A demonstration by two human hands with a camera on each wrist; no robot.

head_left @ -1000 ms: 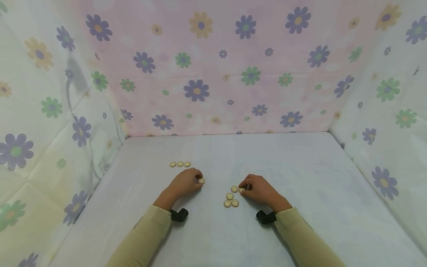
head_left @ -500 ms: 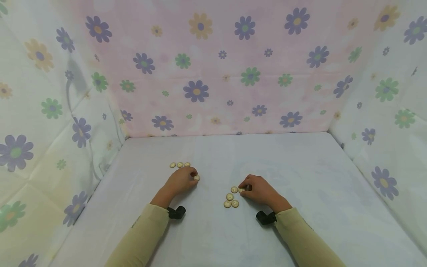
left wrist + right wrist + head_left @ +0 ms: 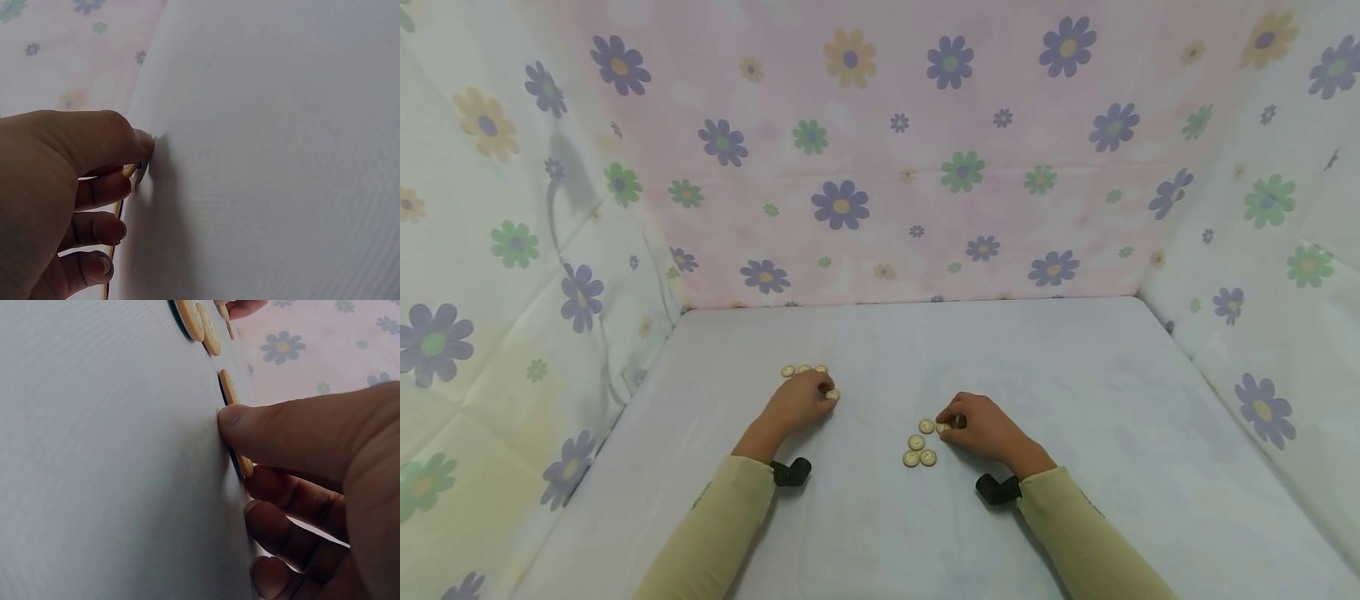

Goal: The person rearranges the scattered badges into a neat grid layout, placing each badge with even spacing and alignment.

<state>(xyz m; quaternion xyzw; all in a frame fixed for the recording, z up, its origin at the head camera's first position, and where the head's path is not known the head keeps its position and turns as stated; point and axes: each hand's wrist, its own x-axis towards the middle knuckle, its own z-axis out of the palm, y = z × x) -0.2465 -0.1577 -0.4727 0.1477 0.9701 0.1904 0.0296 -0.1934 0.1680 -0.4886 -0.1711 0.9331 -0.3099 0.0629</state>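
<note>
My left hand (image 3: 797,402) pinches a round, pale wooden disc (image 3: 832,395) between thumb and fingers, just in front of a row of discs (image 3: 787,371); the hand partly covers the row. In the left wrist view only an edge of the held disc (image 3: 129,170) shows by the thumb. Right of centre, my right hand (image 3: 988,427) pinches another wooden disc (image 3: 943,427) flat on the table, beside a loose disc (image 3: 927,426). The right wrist view shows the thumb over the pinched disc (image 3: 246,464). Markings on the discs are too small to read.
More discs (image 3: 916,442) lie in a small cluster left of my right hand. All rest on a white-covered table (image 3: 1060,358). Flower-patterned cloth (image 3: 880,167) hangs behind and at both sides. A black wrist camera (image 3: 998,489) sits at each cuff.
My left hand, carrying its disc, has moved left and slightly away from me, to the row of discs, now partly covering it. My right hand has stayed in place.
</note>
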